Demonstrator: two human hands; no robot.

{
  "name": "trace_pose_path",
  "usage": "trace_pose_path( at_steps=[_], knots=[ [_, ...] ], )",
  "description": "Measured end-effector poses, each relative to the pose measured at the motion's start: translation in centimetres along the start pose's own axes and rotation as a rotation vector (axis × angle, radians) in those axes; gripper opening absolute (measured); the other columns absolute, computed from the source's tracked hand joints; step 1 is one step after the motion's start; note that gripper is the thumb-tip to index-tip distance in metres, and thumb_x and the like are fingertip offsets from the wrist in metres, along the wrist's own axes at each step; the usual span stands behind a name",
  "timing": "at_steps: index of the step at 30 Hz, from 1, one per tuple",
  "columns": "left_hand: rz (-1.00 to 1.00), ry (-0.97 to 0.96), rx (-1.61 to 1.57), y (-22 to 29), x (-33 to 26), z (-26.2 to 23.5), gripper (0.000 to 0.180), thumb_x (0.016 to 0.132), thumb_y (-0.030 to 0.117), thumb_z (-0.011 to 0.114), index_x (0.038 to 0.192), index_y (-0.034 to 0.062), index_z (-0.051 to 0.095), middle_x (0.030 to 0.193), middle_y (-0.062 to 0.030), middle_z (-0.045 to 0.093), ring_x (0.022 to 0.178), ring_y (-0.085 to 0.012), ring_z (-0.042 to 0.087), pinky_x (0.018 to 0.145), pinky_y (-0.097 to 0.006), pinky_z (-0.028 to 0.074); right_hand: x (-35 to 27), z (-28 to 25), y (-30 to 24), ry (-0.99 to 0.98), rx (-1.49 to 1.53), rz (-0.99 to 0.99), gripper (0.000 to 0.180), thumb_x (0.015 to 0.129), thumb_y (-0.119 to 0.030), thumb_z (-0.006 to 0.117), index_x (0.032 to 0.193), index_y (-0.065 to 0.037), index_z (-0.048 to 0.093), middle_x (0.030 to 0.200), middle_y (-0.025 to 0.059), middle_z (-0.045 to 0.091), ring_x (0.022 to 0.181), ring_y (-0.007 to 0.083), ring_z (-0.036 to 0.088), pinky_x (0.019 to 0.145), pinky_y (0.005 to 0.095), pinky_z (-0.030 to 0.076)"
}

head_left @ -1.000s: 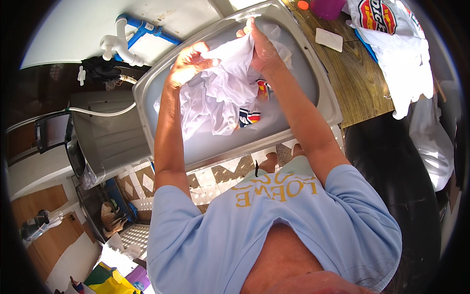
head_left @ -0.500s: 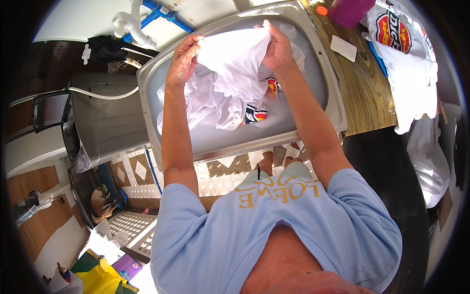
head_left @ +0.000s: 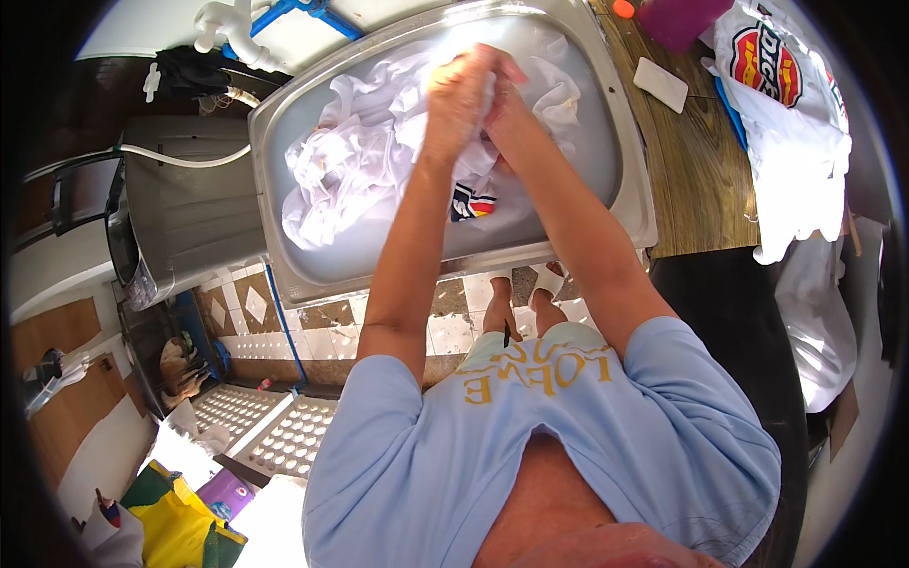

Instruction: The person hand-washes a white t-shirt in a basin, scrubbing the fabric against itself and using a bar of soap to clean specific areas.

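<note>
A steel sink (head_left: 284,256) holds milky water and a wet white garment (head_left: 355,166) with a small coloured print. Over the middle of the sink my left hand (head_left: 456,93) and my right hand (head_left: 502,95) are pressed together, both closed on a bunched part of the white garment. The rest of the cloth lies crumpled in the water to the left of my hands. My forearms reach up from the lower edge across the sink's front rim.
A wooden counter (head_left: 705,189) lies right of the sink, with a white bar of soap (head_left: 660,83), a magenta container (head_left: 684,19) and another white printed shirt (head_left: 791,123). White and blue pipes (head_left: 251,28) run behind the sink. A washing machine (head_left: 180,213) stands to the left.
My hands were apart, holding the garment spread up over the sink. They have come together over the middle, bunching the cloth between them, and the rest has dropped into the water.
</note>
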State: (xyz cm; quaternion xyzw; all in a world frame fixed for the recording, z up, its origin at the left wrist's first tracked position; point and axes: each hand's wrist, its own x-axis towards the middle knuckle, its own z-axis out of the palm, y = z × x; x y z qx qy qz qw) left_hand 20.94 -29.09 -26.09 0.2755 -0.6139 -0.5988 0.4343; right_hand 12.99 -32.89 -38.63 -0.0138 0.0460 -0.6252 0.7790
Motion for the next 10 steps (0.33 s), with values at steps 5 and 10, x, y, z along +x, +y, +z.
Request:
trace_pose_path(
  at_steps=[5,10],
  knots=[
    [0.586,-0.036,0.984,-3.0,-0.8,2.1,0.033,0.076,0.018,0.075,0.056,0.0008,0.053,0.058,-0.0037,0.057,0.048,-0.0159,0.049,0.051,-0.029,0.041,-1.2,-0.1,0.6,-0.243,-0.326,-0.201,0.021,0.094,-0.030,0.054,0.094,-0.009,0.053,0.093,0.0049,0.052,0.086,0.0159,0.049,0.076,0.0298,0.042],
    [-0.383,-0.210,1.239,-4.8,5.2,-7.4,0.042,0.090,0.026,0.058,0.126,0.0063,0.053,0.113,-0.0168,0.061,0.102,-0.0203,0.061,0.094,-0.032,0.045,-1.4,6.0,3.6,0.286,-0.143,-0.103,0.044,0.082,-0.037,0.064,0.109,-0.005,0.050,0.121,0.0102,0.052,0.123,0.0245,0.044,0.102,0.0521,0.036]
  ],
)
